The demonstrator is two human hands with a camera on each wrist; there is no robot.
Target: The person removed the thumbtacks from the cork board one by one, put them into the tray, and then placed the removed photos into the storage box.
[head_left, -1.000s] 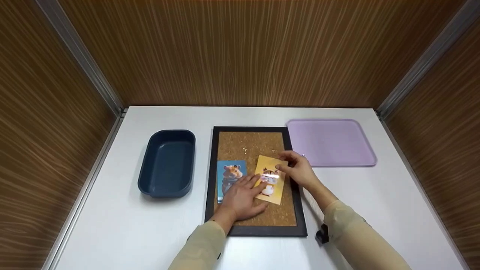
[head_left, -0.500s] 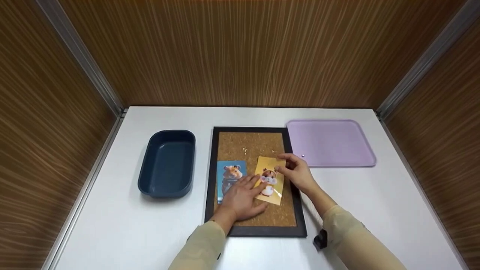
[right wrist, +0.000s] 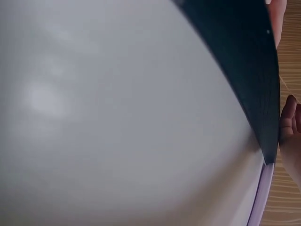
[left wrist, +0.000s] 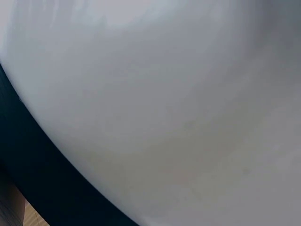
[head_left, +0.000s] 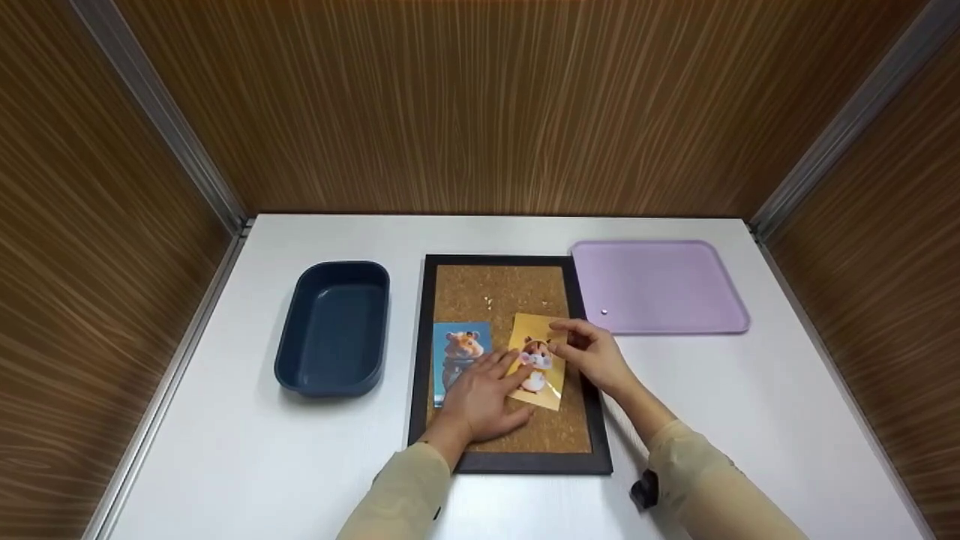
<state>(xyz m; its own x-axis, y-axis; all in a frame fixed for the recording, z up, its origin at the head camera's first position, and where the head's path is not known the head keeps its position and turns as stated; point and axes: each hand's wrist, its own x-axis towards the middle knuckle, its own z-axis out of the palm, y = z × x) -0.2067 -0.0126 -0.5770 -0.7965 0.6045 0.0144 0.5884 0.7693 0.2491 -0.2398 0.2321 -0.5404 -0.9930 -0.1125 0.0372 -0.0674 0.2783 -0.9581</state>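
Observation:
My left hand point(head_left: 484, 401) lies flat with spread fingers across a blue hamster picture card point(head_left: 452, 347) and a yellow hamster picture card point(head_left: 536, 375). Both cards are on a black-framed corkboard point(head_left: 502, 286); the yellow one is slightly tilted. At the yellow card's upper right, the thumb and forefinger of my right hand point(head_left: 600, 358) touch its face, bent and apart. Contact beneath the fingertips is hidden. In the right wrist view, my right hand point(right wrist: 291, 141) appears at the edge beside the dark frame point(right wrist: 244, 56). The left wrist view shows mostly white tabletop point(left wrist: 164, 108).
A dark blue rectangular bin point(head_left: 330, 382) stands left of the board. To the right lies a lavender tray point(head_left: 660, 285) bearing a tiny silver object point(head_left: 604, 312). Small white marks point(head_left: 488, 302) dot the cork. Something black point(head_left: 645, 490) is beside the right sleeve.
My right hand has shifted slightly down and left, its forefinger moving from the yellow card's top edge onto its face. That card has turned a little straighter. My left hand stays put.

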